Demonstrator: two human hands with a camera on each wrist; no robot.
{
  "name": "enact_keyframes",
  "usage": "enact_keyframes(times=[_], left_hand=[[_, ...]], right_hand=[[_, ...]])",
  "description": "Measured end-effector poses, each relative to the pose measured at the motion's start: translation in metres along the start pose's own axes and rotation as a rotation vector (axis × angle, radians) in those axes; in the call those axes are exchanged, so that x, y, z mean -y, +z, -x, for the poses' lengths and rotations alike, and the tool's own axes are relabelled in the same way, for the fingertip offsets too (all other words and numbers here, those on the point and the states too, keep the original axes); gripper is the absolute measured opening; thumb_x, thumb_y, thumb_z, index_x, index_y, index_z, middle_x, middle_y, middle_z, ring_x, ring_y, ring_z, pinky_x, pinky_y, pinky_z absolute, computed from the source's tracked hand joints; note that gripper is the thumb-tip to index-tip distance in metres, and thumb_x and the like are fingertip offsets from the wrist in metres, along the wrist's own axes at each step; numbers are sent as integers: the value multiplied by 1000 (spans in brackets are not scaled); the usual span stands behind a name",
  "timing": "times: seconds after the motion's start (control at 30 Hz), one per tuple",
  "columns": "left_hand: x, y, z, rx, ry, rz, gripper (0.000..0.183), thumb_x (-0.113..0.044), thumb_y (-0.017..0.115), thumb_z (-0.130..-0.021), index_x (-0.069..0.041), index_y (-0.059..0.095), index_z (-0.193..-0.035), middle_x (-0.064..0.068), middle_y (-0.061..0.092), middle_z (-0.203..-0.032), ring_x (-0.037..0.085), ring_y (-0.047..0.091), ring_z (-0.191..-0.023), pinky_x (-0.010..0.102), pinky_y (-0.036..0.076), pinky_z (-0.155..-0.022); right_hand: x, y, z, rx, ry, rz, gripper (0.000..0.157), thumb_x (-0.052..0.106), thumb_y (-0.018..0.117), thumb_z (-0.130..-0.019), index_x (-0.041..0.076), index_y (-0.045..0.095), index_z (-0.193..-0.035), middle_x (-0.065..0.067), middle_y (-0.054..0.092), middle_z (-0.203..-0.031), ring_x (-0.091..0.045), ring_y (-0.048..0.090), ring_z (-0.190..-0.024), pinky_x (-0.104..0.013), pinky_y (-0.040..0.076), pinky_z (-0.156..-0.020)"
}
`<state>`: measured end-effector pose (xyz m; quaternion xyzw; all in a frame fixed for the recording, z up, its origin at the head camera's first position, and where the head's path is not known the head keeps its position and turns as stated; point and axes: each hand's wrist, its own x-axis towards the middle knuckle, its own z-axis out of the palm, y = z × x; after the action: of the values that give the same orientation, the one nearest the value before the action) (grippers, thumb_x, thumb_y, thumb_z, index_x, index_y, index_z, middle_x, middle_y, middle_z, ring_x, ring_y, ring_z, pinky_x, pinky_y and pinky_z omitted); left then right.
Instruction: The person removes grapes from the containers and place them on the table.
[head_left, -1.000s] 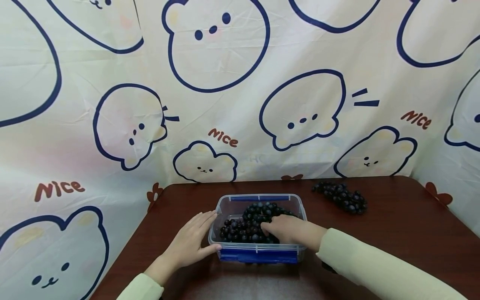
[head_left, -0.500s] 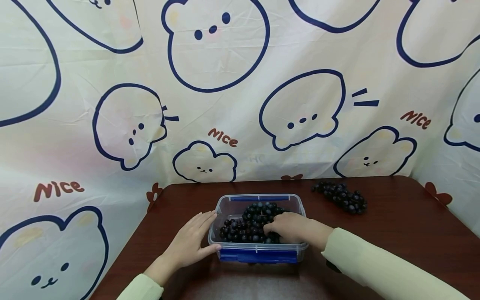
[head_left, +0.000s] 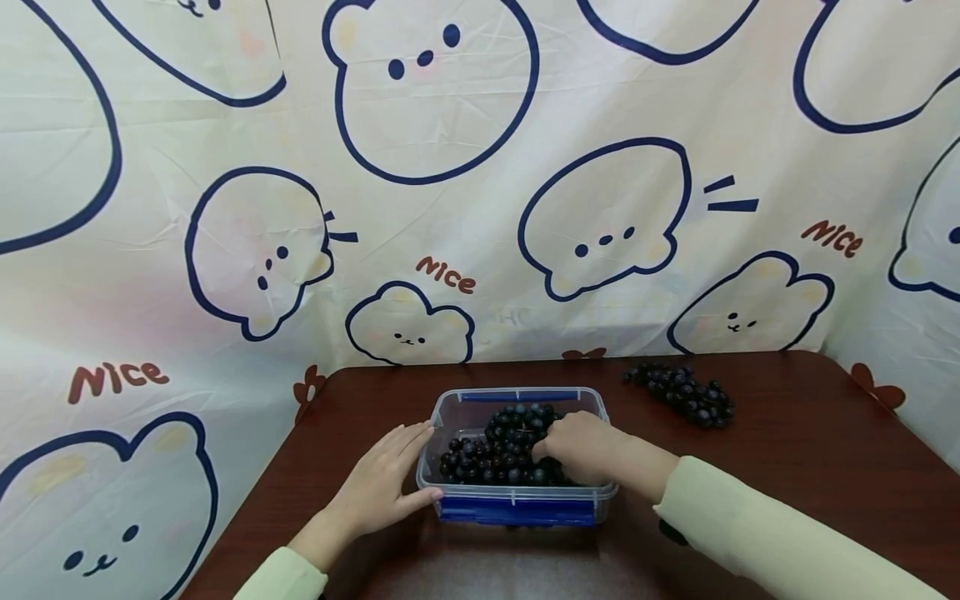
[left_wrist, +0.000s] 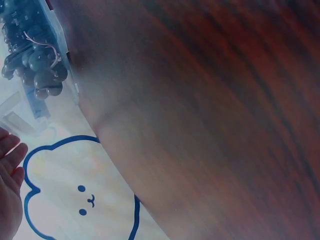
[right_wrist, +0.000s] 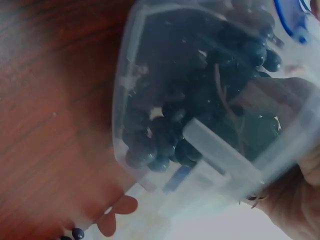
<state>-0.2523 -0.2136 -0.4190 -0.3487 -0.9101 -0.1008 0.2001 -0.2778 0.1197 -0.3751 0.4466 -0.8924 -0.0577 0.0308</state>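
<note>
A clear plastic food container [head_left: 517, 493] with blue clips stands on the table, holding dark grapes [head_left: 480, 461]. My left hand [head_left: 380, 479] rests against its left side, fingers straight and thumb at the front corner. My right hand [head_left: 583, 448] reaches down inside the right part, its bent fingers gripping the bunch among the grapes; the fingertips are hidden there. In the right wrist view the grapes [right_wrist: 165, 137] and part of the right hand [right_wrist: 275, 97] show through the container's wall. The left wrist view catches the left fingers [left_wrist: 10, 155] near the container's corner.
Another bunch of dark grapes [head_left: 686, 394] lies on the table at the back right. The dark brown wooden table [head_left: 795, 467] ends at a pale curtain [head_left: 495, 225] printed with bear faces.
My right hand has shifted slightly to the right inside the container, uncovering a few grapes at the front. The left hand and the container have stayed in place.
</note>
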Motion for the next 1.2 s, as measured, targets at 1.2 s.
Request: enact_keyframes(times=[1.2], left_hand=[[0,1,1,-8,7,4,77,-58,60,-89,0,51,-139,13,49,-143,25,45,-132,47,32,-110]], right_hand=[[-19,4,9,-528,-146,363,47,3,82,-73,15,71,-117,-10,67,-108,-25,62,-108,-46,53,-87]])
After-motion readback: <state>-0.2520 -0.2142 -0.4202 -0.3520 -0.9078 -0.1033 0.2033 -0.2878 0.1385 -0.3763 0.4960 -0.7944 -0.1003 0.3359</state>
